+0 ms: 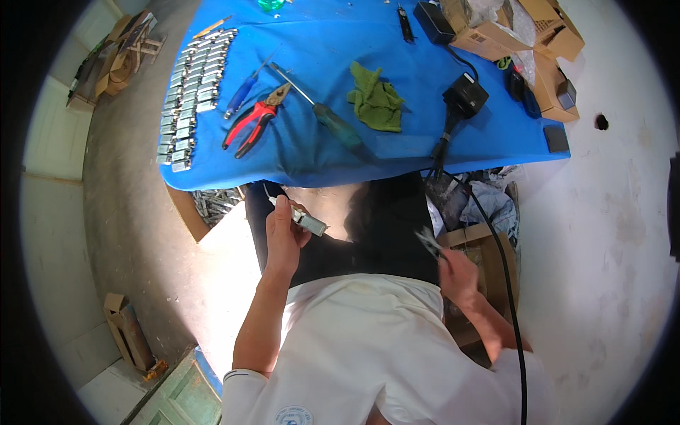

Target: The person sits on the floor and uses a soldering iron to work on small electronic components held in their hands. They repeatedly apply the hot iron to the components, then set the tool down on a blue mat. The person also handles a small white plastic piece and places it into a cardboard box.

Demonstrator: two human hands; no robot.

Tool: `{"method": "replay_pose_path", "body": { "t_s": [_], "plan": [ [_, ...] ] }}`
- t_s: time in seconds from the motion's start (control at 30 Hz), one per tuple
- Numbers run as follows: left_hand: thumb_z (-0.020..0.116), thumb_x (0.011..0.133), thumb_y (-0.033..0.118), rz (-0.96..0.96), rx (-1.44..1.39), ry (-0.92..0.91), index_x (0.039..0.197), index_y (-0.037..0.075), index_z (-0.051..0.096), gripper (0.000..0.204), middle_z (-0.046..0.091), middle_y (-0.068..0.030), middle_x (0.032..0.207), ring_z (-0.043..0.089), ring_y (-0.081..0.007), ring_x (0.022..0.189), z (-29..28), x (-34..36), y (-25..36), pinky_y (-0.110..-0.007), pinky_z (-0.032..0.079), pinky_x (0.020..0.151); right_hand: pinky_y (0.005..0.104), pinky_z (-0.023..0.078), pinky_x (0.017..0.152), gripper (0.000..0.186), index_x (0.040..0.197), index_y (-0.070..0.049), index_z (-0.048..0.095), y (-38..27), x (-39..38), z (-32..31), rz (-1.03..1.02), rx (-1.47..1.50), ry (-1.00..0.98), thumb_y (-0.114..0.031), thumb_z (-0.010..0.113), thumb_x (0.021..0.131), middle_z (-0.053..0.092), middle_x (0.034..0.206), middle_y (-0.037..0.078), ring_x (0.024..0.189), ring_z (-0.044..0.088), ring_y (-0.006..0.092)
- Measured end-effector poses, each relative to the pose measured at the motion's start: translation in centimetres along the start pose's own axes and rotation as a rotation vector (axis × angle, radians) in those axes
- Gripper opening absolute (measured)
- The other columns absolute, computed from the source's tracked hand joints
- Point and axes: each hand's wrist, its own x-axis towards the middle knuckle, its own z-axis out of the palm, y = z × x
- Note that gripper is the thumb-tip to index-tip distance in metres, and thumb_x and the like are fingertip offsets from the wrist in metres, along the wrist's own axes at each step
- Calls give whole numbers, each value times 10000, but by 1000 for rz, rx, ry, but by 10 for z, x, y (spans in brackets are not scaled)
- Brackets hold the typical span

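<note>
Above my lap, my left hand (285, 234) is closed round a small silver metal block (312, 224). A thin pale tip (270, 197) sticks out past the thumb; whether it belongs to the block I cannot tell. My right hand (459, 275) is at the right, over an open cardboard box (489, 265). It is closed on a narrow grey piece (429, 242), too blurred to name. On the blue-covered table (312, 35) ahead lie red-and-black pliers (256, 122), a green-handled screwdriver (333, 126) and a blue-handled pointed tool (244, 92).
Silver metal blocks (185, 120) stand in rows along the table's left edge. A green cloth (375, 98) and a black adapter (465, 95) lie to the right. Its black cable (506, 276) hangs past my right arm. Beneath the table are metal pieces (214, 204) in a box.
</note>
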Motion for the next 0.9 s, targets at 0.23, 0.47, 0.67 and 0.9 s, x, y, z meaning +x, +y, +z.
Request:
{"method": "replay_pose_path", "body": {
  "t_s": [0.23,0.47,0.67,0.9],
  "plan": [
    [392,951,542,-132,-213,-155,806,117,508,463,520,2,675,449,-72,536,14,4,-18,-206,300,440,419,498,743,267,1095,-24,578,124,-185,-54,475,-900,40,-171,571,872,619,921,202,800,606,362],
    [362,955,535,-135,-224,-289,756,92,501,505,494,-39,650,413,-84,534,22,3,-12,-213,299,459,266,479,622,214,1083,-27,622,-21,-11,24,498,451,31,-108,585,888,642,848,95,678,598,146],
    [306,969,503,-260,-322,-381,689,66,489,550,472,-68,581,367,-103,475,23,-13,-11,-226,313,471,217,453,728,303,1128,1,600,-94,132,84,357,1151,-320,-237,519,960,625,903,40,818,556,87],
    [283,951,593,-370,-342,-174,1022,130,494,514,490,0,722,483,-122,599,33,-27,-17,-225,338,449,233,493,697,198,1025,-2,622,-114,151,82,447,1297,-682,-157,572,911,655,917,54,748,591,83]
  ]
}}
